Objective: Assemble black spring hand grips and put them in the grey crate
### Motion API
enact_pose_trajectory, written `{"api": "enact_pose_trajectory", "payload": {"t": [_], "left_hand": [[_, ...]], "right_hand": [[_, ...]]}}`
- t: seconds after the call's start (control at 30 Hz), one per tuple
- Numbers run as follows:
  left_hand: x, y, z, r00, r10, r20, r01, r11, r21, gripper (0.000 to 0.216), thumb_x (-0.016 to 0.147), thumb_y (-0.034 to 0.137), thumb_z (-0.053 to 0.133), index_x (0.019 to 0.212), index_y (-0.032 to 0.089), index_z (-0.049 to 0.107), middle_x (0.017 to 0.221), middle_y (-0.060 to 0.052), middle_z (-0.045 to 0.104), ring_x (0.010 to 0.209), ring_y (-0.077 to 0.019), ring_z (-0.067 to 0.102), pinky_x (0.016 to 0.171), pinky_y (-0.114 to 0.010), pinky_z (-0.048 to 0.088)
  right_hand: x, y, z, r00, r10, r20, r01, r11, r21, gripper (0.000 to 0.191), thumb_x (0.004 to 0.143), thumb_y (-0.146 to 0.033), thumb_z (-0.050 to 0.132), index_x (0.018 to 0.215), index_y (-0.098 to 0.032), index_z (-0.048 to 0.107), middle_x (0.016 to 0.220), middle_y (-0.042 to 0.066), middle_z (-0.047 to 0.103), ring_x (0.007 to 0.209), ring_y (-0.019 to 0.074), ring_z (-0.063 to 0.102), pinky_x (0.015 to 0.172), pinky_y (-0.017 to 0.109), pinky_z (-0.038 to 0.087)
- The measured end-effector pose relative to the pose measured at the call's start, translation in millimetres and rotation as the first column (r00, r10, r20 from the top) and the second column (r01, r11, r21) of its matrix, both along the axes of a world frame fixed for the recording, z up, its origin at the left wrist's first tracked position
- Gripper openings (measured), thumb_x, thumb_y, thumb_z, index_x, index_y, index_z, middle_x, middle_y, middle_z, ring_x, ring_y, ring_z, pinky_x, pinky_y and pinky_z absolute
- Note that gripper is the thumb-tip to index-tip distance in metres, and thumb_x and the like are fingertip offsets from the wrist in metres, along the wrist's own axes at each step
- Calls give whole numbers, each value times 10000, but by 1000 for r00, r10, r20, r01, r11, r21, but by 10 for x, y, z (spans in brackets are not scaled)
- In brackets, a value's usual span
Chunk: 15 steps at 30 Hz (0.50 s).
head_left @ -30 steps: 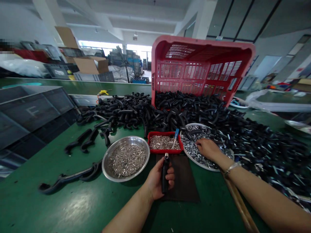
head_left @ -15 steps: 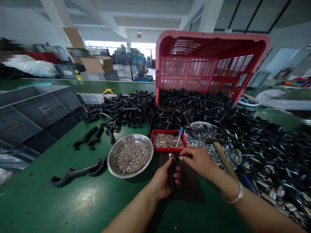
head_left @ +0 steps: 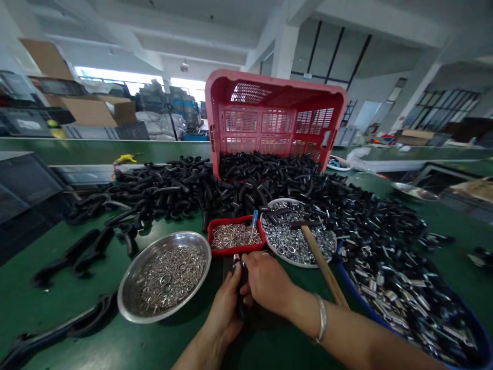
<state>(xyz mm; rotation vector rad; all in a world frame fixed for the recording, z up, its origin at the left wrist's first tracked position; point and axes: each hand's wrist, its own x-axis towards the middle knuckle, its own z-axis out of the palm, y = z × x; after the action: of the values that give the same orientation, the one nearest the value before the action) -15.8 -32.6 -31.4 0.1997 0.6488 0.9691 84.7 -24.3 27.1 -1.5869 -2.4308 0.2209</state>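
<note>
My left hand [head_left: 225, 306] is wrapped round a curved black plastic handle [head_left: 242, 295], held upright over a dark mat. A small shiny metal fitting [head_left: 236, 258] sits at the handle's top end. My right hand [head_left: 268, 280] is closed against that top end, its fingertips pressed to it; whatever they pinch is too hidden to name. Just beyond my hands stands a red tray [head_left: 217, 252] of small metal pins, with a blue-handled screwdriver [head_left: 254, 220] in it. To the left is a steel bowl [head_left: 127, 306] of small metal pieces.
A white basin [head_left: 265, 234] of metal rings stands right of the tray, a hammer [head_left: 323, 264] lying across it. Further right is a blue basin [head_left: 356, 293] of metal parts. Black handles [head_left: 173, 190] heap before a tipped red crate [head_left: 275, 77]. A grey crate [head_left: 26, 185] stands left.
The view has turned to the right, so the bench and its things appear further left. My right hand has closed in on the handle's top; my left keeps its grip.
</note>
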Motion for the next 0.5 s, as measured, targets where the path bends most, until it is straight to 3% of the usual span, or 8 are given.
{"api": "enact_pose_trajectory", "payload": {"t": [0.1,0.17,0.2,0.23,0.27,0.3,0.4,0.5], "left_hand": [[-15,6,13,1000,19,-3,-19,1000,-3,261,707,357,655,786,175,484,471,99,312,344,-6,291,335,-107,227],[-32,19,33,998,56,-14,-57,998,-25,227,723,305,650,808,154,502,531,87,392,343,16,271,323,-99,214],[-39,28,44,998,66,-18,-67,997,-47,214,738,295,636,817,142,509,581,73,441,345,25,267,317,-99,211],[-44,36,55,998,66,-19,-67,995,-70,207,752,295,620,821,132,513,635,57,482,347,31,265,312,-100,212],[-46,43,64,998,62,-16,-63,994,-86,203,762,296,608,823,126,514,679,43,507,349,35,265,308,-100,215],[-46,49,71,998,56,-14,-57,994,-93,200,768,296,601,825,126,514,704,35,520,351,37,265,307,-99,216],[-34,53,73,999,33,-14,-34,997,-71,193,766,283,606,827,127,512,729,25,534,359,37,273,309,-94,224],[-36,41,56,1000,15,-11,-16,999,-43,201,763,286,610,833,125,514,734,20,537,366,36,277,314,-92,227]], "right_hand": [[130,-26,42,987,158,-13,-158,987,7,377,789,-187,411,1144,-107,508,994,124,598,925,198,531,800,319,411],[436,48,109,986,162,24,-163,987,13,411,794,-223,420,1197,-174,483,1052,94,596,969,180,530,816,305,412],[658,113,155,994,78,74,-81,996,34,421,798,-227,418,1215,-200,473,1086,84,590,1001,176,523,836,307,406],[915,192,206,975,-150,165,135,986,97,414,807,-227,406,1216,-222,474,1113,76,584,1020,175,519,840,307,406],[1192,278,258,873,-405,270,375,914,158,403,821,-245,392,1215,-251,474,1158,65,564,1049,179,506,842,310,408],[1474,363,305,791,-525,313,492,851,183,381,811,-230,400,1170,-197,523,1143,125,566,1054,237,505,824,369,417],[2186,552,359,640,-646,415,646,746,163,239,731,-162,493,884,-80,657,897,236,629,895,339,580,683,453,450],[2539,601,284,641,-617,457,629,763,147,192,709,-155,550,862,-112,657,908,196,638,902,307,588,696,399,449]]}}
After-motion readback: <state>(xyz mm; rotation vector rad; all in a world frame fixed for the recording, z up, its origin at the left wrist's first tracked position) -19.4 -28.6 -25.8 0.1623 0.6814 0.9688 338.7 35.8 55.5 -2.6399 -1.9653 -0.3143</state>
